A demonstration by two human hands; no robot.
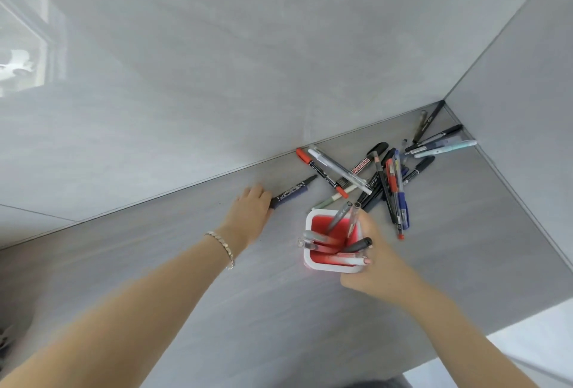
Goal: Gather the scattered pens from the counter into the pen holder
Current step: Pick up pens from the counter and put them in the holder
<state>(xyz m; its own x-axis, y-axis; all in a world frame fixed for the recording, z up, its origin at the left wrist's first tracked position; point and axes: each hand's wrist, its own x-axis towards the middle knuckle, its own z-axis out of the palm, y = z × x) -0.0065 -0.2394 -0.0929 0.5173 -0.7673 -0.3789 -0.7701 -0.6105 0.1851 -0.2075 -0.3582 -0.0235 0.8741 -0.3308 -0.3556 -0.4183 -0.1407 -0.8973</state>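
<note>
A square pen holder (310, 223), white outside and red inside, stands on the grey counter (186, 279) with several pens leaning in it. My right hand (372, 263) wraps its right side and pinches a grey pen (353, 217) whose tip points into the holder. My left hand (251, 211) lies on the counter to the left, fingers closed on the end of a dark blue marker (291, 193). A heap of scattered pens (381, 176) sits just behind the holder, and a few more pens (434, 142) lie in the far corner.
Grey walls (217, 77) meet at a corner behind the pens. The counter's right edge (527, 217) runs along the side wall. A bracelet (221, 245) circles my left wrist.
</note>
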